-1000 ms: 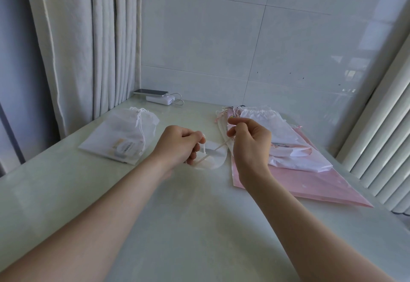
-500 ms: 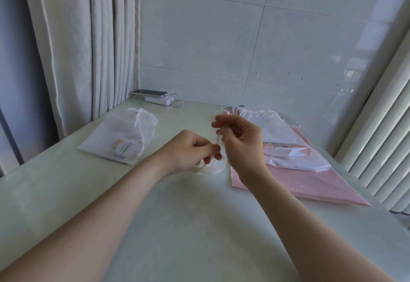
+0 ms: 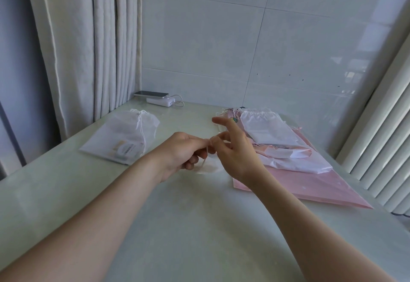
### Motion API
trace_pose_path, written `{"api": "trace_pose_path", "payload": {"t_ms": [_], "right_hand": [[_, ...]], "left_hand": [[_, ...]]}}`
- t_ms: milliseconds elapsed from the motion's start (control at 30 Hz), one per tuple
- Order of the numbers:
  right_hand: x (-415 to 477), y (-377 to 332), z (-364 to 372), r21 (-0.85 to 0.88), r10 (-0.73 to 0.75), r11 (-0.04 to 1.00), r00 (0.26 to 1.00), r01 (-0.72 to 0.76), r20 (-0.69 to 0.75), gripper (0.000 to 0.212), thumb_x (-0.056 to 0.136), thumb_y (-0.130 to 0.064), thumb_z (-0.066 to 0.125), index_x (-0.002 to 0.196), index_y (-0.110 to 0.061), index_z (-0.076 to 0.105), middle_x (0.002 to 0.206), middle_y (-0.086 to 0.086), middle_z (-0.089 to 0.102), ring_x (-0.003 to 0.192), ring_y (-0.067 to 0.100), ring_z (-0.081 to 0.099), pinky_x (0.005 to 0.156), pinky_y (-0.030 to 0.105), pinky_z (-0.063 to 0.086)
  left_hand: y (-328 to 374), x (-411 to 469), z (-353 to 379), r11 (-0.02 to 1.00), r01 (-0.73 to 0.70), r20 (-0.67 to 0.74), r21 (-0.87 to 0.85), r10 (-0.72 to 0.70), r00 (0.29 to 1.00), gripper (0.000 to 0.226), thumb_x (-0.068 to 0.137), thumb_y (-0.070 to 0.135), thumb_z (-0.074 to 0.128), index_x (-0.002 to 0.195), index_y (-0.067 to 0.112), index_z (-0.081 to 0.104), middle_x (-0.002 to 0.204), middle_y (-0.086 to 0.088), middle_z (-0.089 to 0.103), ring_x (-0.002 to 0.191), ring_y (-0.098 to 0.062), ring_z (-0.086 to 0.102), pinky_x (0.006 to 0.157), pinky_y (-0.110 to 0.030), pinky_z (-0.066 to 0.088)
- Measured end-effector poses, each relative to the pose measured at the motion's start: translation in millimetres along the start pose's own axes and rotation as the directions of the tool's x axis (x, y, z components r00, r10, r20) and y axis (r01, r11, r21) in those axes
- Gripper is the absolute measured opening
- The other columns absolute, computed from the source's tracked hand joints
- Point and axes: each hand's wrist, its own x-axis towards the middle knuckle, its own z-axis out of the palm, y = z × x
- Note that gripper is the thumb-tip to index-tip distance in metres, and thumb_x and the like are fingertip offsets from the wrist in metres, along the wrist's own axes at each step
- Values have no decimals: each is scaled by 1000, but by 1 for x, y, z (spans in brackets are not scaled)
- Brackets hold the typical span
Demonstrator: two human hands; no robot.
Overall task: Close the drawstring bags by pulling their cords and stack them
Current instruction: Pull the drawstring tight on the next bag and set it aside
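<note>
Cinching sheer bag [image 3: 207, 167]: left hand [image 3: 184, 150] pinches cord [image 3: 206, 152]; right hand [image 3: 237, 157] half-open, hold unclear. Closed bag [image 3: 126, 139] at 10 o'clock; pile [image 3: 277, 144] at 2 o'clock apparently pending.

phone [image 3: 153, 93] touching white power bank [image 3: 160, 101], beside curtain [image 3: 88, 48], table [image 3: 177, 226] back corner.

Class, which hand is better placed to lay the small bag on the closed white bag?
Probably the left hand: it grips the small bag and lies nearer the closed white bag.
</note>
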Motion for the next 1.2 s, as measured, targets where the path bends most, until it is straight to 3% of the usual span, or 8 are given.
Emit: {"api": "trace_pose_path", "payload": {"t_ms": [133, 333, 600, 800, 900, 933, 1033, 1200], "right_hand": [[-1, 1, 5, -189, -76, 980, 997, 69, -28, 42, 94, -29, 60, 136, -30, 55, 107, -6, 62, 96, 13, 59, 85, 31, 47], [-7, 2, 4, -371, -281, 897, 958, 241, -58, 48, 81, -38, 74, 127, -28, 62, 125, -3, 39, 108, 4, 47, 77, 4, 38], [3, 10, 10, -416, -421, 835, 905, 359, -63, 13, 90, -25, 81, 101, -20, 80, 88, -1, 65, 80, 21, 63, 74, 34, 50], [7, 17, 4, -788, -552, 393, 807, 475, 211, 24, 79, -4, 74, 94, -22, 73, 84, -2, 57, 81, 25, 50, 70, 35, 40], [5, 15, 3, -837, -516, 325, 824, 440, 234, 32, 63, 3, 68, 85, -20, 72, 82, 0, 56, 80, 27, 50, 70, 36, 42], [5, 15, 3, -845, -494, 350, 846, 404, 200, 31, 62, 4, 68, 82, -19, 72, 81, 0, 56, 80, 27, 51, 70, 36, 42], [4, 16, 5, -775, -367, 577, 930, 257, 35, 22, 74, 3, 70, 84, -17, 72, 80, 0, 58, 81, 29, 52, 71, 35, 35], [7, 1, 4, -360, -38, 933, 998, 20, -43, 22, 100, -14, 56, 93, -15, 77, 75, -12, 65, 78, 14, 59, 68, 30, 39]], "left_hand": [[-3, 2, 1, 1000, -1, -44, 0, 1, 999, 26, 99, 25, 66, 82, 10, 79, 71, 0, 60, 57, -14, 40, 55, -27, 33], [-3, 3, -1, 999, -26, -12, -41, 25, 1000, 29, 99, 29, 69, 77, 15, 82, 87, -7, 65, 59, -14, 41, 59, -27, 37], [3, 2, -3, 987, -5, 3, -164, 5, 1000, 20, 95, 14, 61, 90, 2, 76, 88, -10, 59, 62, -18, 44, 60, -30, 37], [3, 2, -6, 976, 36, 17, -214, -33, 999, 20, 94, 1, 47, 78, 1, 59, 88, -15, 60, 65, -21, 45, 60, -31, 41], [1, 1, -4, 983, 18, 3, -185, -17, 1000, 17, 91, -3, 57, 78, 1, 67, 86, -13, 59, 68, -20, 51, 63, -29, 48], [1, 0, -3, 985, -6, -14, -172, 4, 1000, 10, 85, -3, 66, 95, -1, 67, 93, -13, 62, 73, -22, 57, 68, -30, 52], [-5, 4, -5, 997, -72, -222, -20, 66, 973, 60, 69, -7, 82, 122, 12, 60, 115, -8, 66, 95, -21, 70, 80, -29, 57], [-8, 4, -8, 912, -176, -375, 370, 320, 870, 29, 76, -7, 79, 75, 22, 78, 90, 2, 78, 83, -10, 75, 75, -19, 57]]}}
